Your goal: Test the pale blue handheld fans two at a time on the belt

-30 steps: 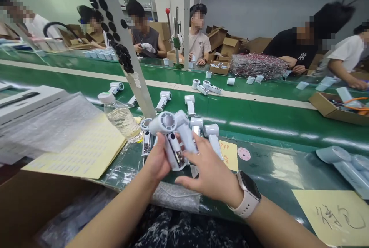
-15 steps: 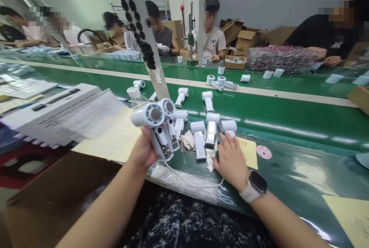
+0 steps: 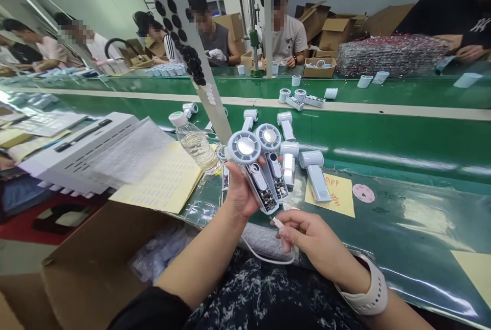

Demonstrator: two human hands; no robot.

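Two light-blue handheld fans are in my left hand point(image 3: 241, 192), their round heads up and their handles open, baring circuit boards. The nearer handheld fan point(image 3: 258, 174) lies across my palm; the other handheld fan point(image 3: 273, 166) is just behind it to the right. Between the thumb and fingers of my right hand point(image 3: 312, 240) is the white plug of a charging cable point(image 3: 276, 222). Its tip points at the lower end of the nearer fan, close to it; whether they touch I cannot tell. The cord loops below my hands.
More fans point(image 3: 315, 174) lie behind and right of my hands. A water bottle point(image 3: 197, 143) leans beside yellow sheets point(image 3: 161, 192) on the left. A slanted post point(image 3: 209, 84) rises ahead, before the green conveyor point(image 3: 383, 138). Co-workers sit across it. An open carton point(image 3: 95, 248) stands lower left.
My left hand has moved right with the two fans and turned their boards toward me. My right hand has left the fans on the table and now holds the cable plug.
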